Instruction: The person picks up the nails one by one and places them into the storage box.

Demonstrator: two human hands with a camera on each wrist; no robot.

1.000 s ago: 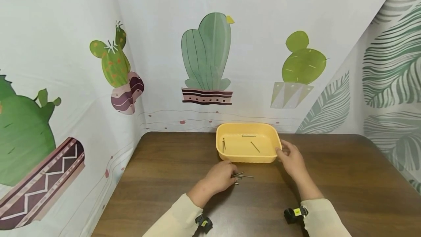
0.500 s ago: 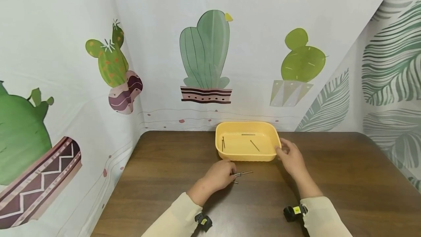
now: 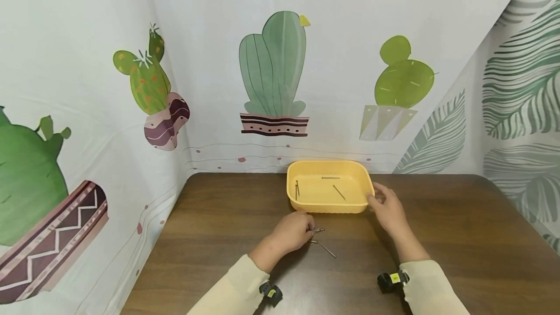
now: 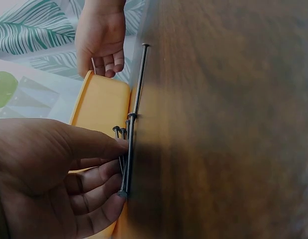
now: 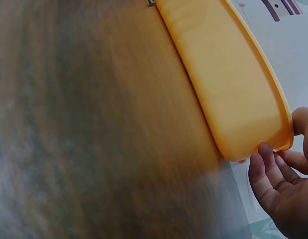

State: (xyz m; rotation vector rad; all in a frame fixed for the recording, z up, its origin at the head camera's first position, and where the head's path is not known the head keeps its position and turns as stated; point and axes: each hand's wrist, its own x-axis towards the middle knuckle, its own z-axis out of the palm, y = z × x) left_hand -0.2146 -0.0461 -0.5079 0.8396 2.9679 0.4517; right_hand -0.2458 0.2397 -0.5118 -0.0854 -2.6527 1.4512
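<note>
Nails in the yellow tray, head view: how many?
4: two nails at the left end, a back nail, a diagonal nail right of centre. Tray wall may hide more.

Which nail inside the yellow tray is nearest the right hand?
The slanted nail, the only diagonal one in the yellow tray. The back nail and the two left-end nails lie farther from the right hand.

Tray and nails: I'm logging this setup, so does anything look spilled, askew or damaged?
Nothing looks damaged; the tray sits upright. One nail lies askew on the table beside the left hand, angled differently from the nails it holds.
</note>
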